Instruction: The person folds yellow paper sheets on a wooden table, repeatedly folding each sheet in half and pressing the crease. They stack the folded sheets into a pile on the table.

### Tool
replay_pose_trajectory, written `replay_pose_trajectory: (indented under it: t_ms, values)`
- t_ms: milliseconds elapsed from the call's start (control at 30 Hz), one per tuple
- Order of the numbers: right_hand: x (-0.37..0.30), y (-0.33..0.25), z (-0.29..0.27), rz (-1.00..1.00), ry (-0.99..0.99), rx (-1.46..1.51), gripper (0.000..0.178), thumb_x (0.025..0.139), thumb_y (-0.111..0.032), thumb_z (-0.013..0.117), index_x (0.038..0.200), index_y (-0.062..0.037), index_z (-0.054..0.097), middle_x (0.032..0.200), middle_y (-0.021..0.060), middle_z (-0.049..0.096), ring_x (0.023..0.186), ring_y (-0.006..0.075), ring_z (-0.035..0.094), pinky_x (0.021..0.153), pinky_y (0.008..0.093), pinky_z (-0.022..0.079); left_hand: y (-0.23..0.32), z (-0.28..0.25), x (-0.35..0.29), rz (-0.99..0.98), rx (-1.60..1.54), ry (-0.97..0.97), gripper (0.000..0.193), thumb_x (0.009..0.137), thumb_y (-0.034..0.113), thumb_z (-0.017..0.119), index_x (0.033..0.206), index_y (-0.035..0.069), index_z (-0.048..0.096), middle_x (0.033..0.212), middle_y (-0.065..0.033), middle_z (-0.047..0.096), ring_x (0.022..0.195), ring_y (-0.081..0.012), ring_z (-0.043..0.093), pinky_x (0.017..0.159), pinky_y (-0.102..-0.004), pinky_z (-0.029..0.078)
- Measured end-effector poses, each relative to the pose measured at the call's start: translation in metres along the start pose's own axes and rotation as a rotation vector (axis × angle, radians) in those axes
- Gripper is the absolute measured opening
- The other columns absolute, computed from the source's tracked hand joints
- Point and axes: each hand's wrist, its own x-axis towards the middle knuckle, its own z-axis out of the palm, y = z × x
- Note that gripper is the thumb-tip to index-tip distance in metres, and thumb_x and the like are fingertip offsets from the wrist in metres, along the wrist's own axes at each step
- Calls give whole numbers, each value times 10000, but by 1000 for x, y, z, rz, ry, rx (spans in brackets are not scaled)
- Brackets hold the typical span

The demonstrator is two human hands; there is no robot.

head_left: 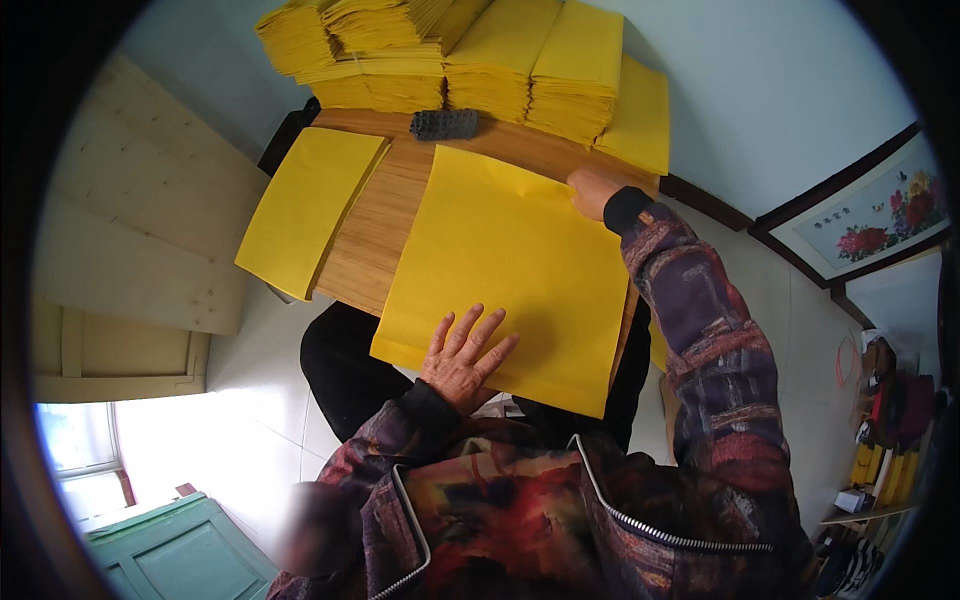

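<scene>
A large yellow paper sheet lies spread over the wooden table, its near edge reaching past the table over my lap. My left hand rests palm down on the sheet's near part, fingers spread. At the sheet's far right corner my right hand is closed with its fingers curled at the edge, seemingly pinching it; the fingertips are partly hidden. To the left lies a smaller yellow stack of flat, folded-looking paper, apart from the big sheet.
Thick piles of folded yellow paper line the table's far side. In front of them sits a dark grey textured block. A framed flower picture leans at the right. Wooden boards stand on the left, a green cabinet at lower left.
</scene>
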Motion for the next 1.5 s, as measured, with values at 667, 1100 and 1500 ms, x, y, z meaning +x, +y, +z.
replay_pose_trajectory:
  t_ms: [667,1100,1500]
  values:
    - [33,18,-8,127,111,-215,214,848,-154,546,995,-48,659,1031,183,658,975,361,621,818,456,497,-21,24,6,-76,33,-76,890,673,312,758,1448,289,322,1528,-61,254,1412,-281,223,1130,-501,158]
    - [-135,34,41,97,674,711,214,899,-143,597,1072,-17,595,962,58,639,878,175,609,764,282,478,-19,-2,10,-115,-106,-155,881,688,283,759,1453,234,324,1534,-108,231,1418,-300,211,1135,-508,145]
    - [-221,-34,99,371,621,1142,405,930,-95,530,1294,59,438,1260,159,521,1167,235,519,928,312,459,-171,1,41,-578,-847,237,586,927,239,538,1396,-45,333,1316,-209,486,1207,-275,481,983,-354,396]
